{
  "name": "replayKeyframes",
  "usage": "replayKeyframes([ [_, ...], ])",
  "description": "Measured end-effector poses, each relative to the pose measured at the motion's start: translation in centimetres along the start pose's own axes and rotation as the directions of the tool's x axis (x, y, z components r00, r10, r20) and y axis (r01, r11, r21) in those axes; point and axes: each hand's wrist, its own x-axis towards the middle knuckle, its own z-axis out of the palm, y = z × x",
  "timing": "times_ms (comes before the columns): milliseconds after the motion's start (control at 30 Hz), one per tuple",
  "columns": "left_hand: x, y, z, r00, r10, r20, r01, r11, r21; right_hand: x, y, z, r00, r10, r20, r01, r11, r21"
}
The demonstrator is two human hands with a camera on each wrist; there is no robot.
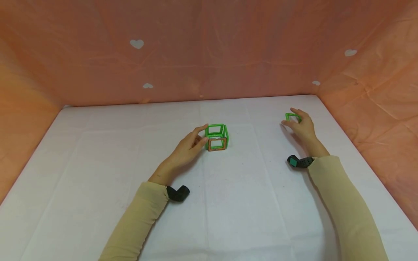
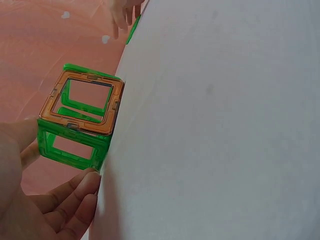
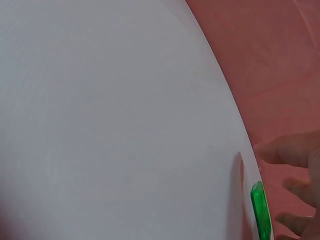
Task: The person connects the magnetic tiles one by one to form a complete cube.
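Observation:
Near the middle of the table stands a cube of square magnetic tiles point(image 1: 217, 149), with green frames and one orange frame facing the front. My left hand point(image 1: 186, 148) holds its left side, index finger at the upper back corner and thumb at the front edge. The left wrist view shows the orange tile point(image 2: 112, 107) and the green ones behind it. Far to the right, a single green square tile point(image 1: 293, 114) lies on the table. Over it my right hand point(image 1: 304, 127) is spread, with thumb and fingers apart; in the right wrist view they hover beside the green tile point(image 3: 261, 210).
A white cloth point(image 1: 228, 203) covers the table. Orange-pink sheets with white hearts hang at the back point(image 1: 202, 50) and along both sides. Each wrist carries a dark camera mount, the left one point(image 1: 177, 194) and the right one point(image 1: 299, 162).

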Motion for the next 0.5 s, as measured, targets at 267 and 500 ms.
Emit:
replayKeyframes([
  [267, 0.05, -0.08, -0.04, 1.0, -0.004, 0.006, 0.004, 1.0, -0.006, 0.63, 0.29, -0.27, 0.997, 0.044, 0.064, -0.04, 0.997, -0.068],
  [500, 0.01, -0.1, -0.05, 1.0, -0.009, 0.016, 0.009, 1.0, -0.012, 0.61, 0.67, -0.91, 0.994, 0.019, 0.107, -0.004, 0.99, -0.144],
])
